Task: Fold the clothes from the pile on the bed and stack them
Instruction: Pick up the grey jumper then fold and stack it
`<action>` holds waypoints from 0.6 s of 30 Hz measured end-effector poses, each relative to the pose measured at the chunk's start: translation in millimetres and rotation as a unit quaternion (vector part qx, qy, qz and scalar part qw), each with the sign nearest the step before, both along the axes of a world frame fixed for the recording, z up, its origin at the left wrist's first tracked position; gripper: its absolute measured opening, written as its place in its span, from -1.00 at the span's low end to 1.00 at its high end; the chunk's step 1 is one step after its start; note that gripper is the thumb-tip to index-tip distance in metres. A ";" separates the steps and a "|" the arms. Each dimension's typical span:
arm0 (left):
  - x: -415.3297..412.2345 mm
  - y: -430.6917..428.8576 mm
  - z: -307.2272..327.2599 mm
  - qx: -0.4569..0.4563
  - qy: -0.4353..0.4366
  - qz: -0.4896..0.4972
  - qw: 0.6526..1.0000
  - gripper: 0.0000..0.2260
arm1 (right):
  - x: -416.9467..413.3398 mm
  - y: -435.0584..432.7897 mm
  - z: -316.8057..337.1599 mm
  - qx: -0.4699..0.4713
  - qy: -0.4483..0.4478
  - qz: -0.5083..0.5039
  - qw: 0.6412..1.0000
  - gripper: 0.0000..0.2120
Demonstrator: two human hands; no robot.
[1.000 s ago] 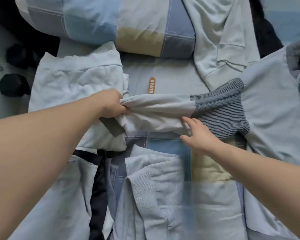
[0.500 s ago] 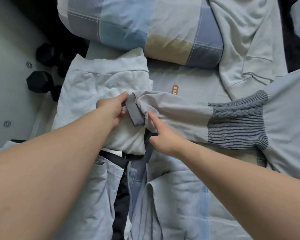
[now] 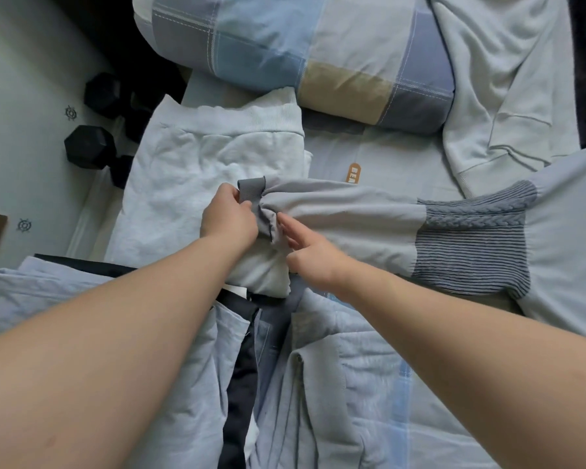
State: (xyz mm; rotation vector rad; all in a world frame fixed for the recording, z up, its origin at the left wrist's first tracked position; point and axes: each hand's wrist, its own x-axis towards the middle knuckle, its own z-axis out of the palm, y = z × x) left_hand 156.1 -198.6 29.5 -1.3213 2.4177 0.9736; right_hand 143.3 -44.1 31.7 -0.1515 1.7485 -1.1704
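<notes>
Head view: the grey sweater [image 3: 569,238] lies on the bed [image 3: 396,164] with its body at the right. One sleeve [image 3: 345,214] stretches out from it, long axis left to right, past a cable-knit patch [image 3: 471,238] to the dark cuff [image 3: 251,188] at the left. That cuff end rests over a folded white garment [image 3: 196,170]. The left hand [image 3: 229,218] has its grip pinched on the cuff. The right hand [image 3: 315,257], just right of it, lays straight fingers [image 3: 289,233] on the sleeve cloth and holds nothing. The sleeve thus runs rightward from both hands, with the left hand at its end. Folding it would likely mean carrying the cuff right, toward the body. Unfolded clothes [image 3: 318,384] lie near, a patchwork pillow [image 3: 284,45] far.
</notes>
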 end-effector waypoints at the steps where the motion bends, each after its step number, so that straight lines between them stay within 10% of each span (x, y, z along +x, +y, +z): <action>1: 1.7 1.6 3.7 -0.025 0.000 -0.010 1.000 -0.85 | 1.9 5.3 -0.7 -0.004 0.006 -0.005 1.000 -0.24; 7: 2.1 67.1 30.1 -0.178 0.103 -0.186 0.961 -0.71 | -4.8 102.1 5.7 0.118 0.200 0.009 0.973 -0.34; 18: 4.5 332.9 5.1 0.003 0.030 -0.434 0.900 -0.75 | -6.3 412.9 0.8 0.296 0.196 -0.086 0.931 -0.36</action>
